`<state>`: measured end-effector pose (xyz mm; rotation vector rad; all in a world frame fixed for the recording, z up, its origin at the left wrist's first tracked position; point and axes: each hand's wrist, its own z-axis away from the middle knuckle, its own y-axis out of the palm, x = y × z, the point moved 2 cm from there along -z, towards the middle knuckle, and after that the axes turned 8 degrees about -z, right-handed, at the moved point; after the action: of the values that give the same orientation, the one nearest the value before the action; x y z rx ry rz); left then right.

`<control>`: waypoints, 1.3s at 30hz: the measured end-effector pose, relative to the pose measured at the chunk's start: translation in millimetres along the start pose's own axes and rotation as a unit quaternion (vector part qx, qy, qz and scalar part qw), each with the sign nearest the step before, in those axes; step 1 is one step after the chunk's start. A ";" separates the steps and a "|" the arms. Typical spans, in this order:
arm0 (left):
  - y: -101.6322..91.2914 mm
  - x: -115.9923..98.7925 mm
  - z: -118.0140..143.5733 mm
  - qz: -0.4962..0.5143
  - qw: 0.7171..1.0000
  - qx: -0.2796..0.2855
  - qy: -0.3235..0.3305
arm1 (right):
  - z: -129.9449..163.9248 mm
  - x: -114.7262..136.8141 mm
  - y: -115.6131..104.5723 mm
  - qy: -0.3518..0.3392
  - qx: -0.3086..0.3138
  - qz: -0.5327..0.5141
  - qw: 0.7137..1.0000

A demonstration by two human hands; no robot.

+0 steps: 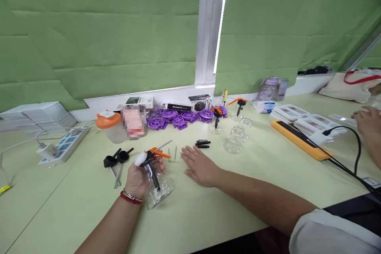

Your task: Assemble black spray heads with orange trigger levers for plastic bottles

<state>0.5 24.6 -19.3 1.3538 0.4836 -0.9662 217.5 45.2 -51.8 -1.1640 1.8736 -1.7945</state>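
Note:
My left hand is wrapped round a glass bottle, which is tilted just above or against the table. Inside the bottle hangs a dark tube, and its black top carries an orange lever and a white rounded knob. A thin metal rod points up and right from the top. Flat on the table lies my right hand, fingers stretched out, beside a few small metal pins. Just beyond its fingertips are black pieces with a spring. Black cup-shaped parts with metal rods lie left of my left hand.
Farther back stand bottles with orange levers, empty glass vessels and purple wheel-shaped pieces. A shaker and power strip sit left. Rightward are an orange power strip, cables and another person's hand.

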 end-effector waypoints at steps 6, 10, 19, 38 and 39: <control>0.0 1.6 -0.4 0.000 1.000 0.016 -0.002 | -10.6 20.8 10.1 -0.001 0.036 -0.039 0.999; 0.1 1.3 0.1 0.011 1.000 0.005 -0.007 | -18.3 15.8 11.5 0.009 0.057 -0.051 0.997; -1.1 1.1 0.0 0.006 1.000 0.013 -0.001 | -25.1 1.3 10.4 -0.013 0.079 -0.048 0.996; -1.2 -10.1 1.7 0.044 0.999 -0.007 0.012 | -38.5 -3.2 3.9 -0.045 0.043 -0.001 0.998; -0.5 -10.2 1.8 0.048 0.999 -0.006 0.010 | -38.0 4.5 5.1 -0.057 0.045 -0.004 0.997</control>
<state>-6.0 26.0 -11.3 1.3656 0.4346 -0.8708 186.4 67.9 -48.5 -1.2152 1.7097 -1.7583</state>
